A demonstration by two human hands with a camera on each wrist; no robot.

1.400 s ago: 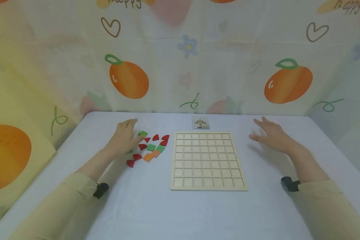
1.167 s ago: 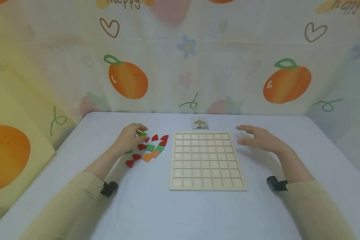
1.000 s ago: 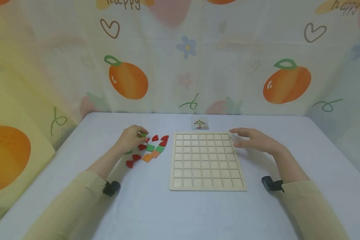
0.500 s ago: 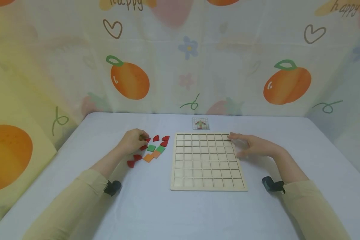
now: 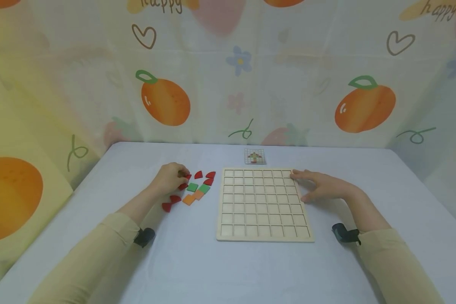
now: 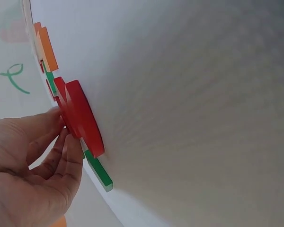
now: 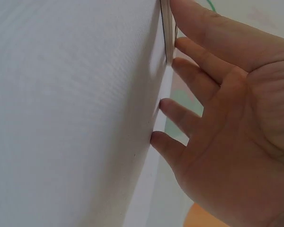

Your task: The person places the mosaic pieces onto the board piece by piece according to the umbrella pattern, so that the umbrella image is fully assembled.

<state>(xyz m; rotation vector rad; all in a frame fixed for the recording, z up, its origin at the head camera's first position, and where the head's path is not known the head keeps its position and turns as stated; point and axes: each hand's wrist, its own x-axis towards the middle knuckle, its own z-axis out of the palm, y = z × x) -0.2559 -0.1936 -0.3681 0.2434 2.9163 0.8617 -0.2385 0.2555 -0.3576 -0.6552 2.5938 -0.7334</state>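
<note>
Head view: my right hand (image 5: pixel 327 187) has come to the board (image 5: pixel 264 207), its fingers loosely extended, touching the far right corner; this, I judge, keeps it steady. My left hand (image 5: pixel 169 177) has lowered its bent fingers among the pieces (image 5: pixel 198 175), left of the board; what they may grip is hidden, so I cannot tell. Between pieces and board's left edge runs a strip of table (image 5: pixel 197 228); the near edge has wider room.

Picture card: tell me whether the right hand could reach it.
Probably yes: the right hand is by the far right corner of the board, and nothing visible blocks its way to the picture card.
</note>
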